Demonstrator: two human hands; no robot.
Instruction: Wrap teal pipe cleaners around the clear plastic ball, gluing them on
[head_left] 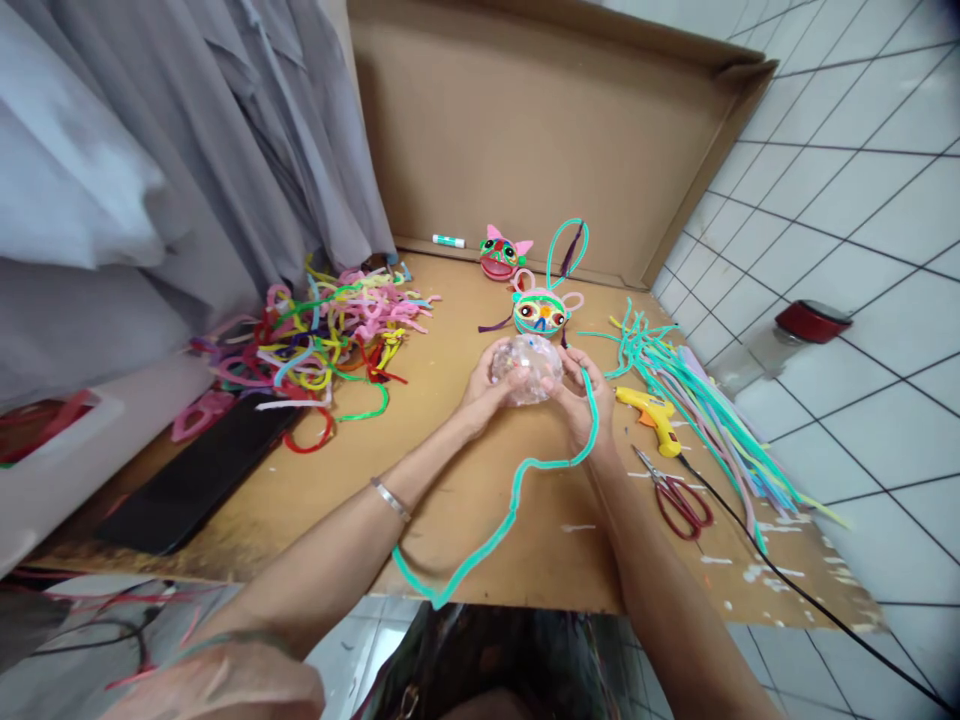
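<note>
Between both hands, above the middle of the table, is a clear rounded plastic piece with small coloured specks; its exact kind is hard to make out. My left hand grips its left side, thumb across the front. My right hand closes on its right side and also holds a long turquoise pipe cleaner, which loops down over the wrist and trails left to the table's front edge. Just behind the hands sits an animal-face figure with pink ears, a turquoise loop and dark tassels.
At left lie a heap of coloured pipe cleaners, a black phone-like slab and a white bin. To the right are a yellow glue gun, scissors and straight pipe cleaners. A second face figure and a glue stick stand behind.
</note>
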